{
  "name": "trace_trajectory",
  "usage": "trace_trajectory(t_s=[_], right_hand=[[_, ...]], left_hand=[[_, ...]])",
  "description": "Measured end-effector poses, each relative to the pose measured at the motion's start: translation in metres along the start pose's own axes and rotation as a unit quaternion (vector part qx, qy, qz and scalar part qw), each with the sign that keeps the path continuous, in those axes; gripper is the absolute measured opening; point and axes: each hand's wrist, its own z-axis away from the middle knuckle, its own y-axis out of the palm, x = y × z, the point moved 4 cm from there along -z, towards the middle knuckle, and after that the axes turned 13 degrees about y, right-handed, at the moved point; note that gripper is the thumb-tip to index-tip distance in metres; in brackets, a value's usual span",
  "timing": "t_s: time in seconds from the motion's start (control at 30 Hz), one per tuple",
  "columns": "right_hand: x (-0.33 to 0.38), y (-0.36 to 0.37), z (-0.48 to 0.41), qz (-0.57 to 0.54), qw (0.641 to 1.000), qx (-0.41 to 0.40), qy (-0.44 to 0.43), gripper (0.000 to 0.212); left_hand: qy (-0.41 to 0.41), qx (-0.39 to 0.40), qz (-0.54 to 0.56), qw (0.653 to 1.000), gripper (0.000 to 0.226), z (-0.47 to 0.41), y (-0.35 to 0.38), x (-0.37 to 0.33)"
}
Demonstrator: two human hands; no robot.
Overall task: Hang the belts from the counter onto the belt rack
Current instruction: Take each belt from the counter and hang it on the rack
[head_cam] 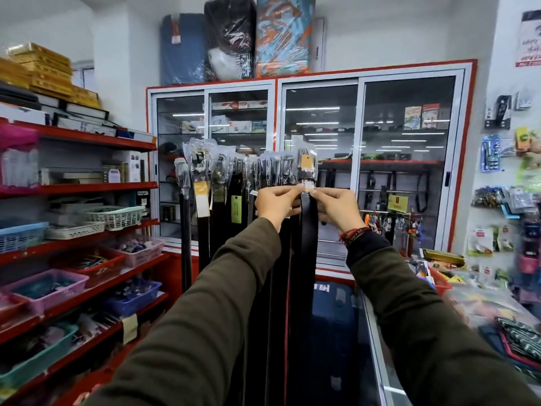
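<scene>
Now the left hand (275,203) and the right hand (336,206) both pinch the top of a black belt (308,230). It hangs at the rack's (234,159) 3 o'clock end, touching the other belts (222,183). The desk (483,303) sits at 4 o'clock.

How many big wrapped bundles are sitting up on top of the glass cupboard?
3, standing side by side on the cabinet top: a blue bundle on the left, a black and white bundle in the middle, an orange and blue bundle on the right. More could hide behind them.
</scene>
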Motion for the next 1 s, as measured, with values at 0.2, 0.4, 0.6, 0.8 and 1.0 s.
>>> trace_trajectory(t_s=[0.2,0.4,0.6,0.8,1.0], right_hand=[[-0.016,0.003,-0.007,0.006,1.000,0.004,0.009,0.032],[-0.027,-0.002,-0.003,0.209,0.952,-0.112,-0.195,0.039],[-0.040,0.004,-0.009,0.317,0.873,-0.118,-0.352,0.057],[-0.045,0.013,-0.037,0.397,0.828,-0.093,-0.386,0.069],[-0.054,0.020,-0.069,0.465,0.807,-0.062,-0.358,0.067]], left_hand=[[-0.011,-0.011,-0.002,1.000,0.030,-0.001,-0.007,0.019],[0.080,0.009,-0.150,0.985,0.029,-0.003,-0.012,0.032],[0.254,0.067,-0.352,0.898,0.056,0.004,-0.009,0.035],[0.383,0.147,-0.573,0.709,0.071,-0.014,-0.004,0.033],[0.340,0.182,-0.621,0.683,0.070,-0.045,-0.015,0.043]])
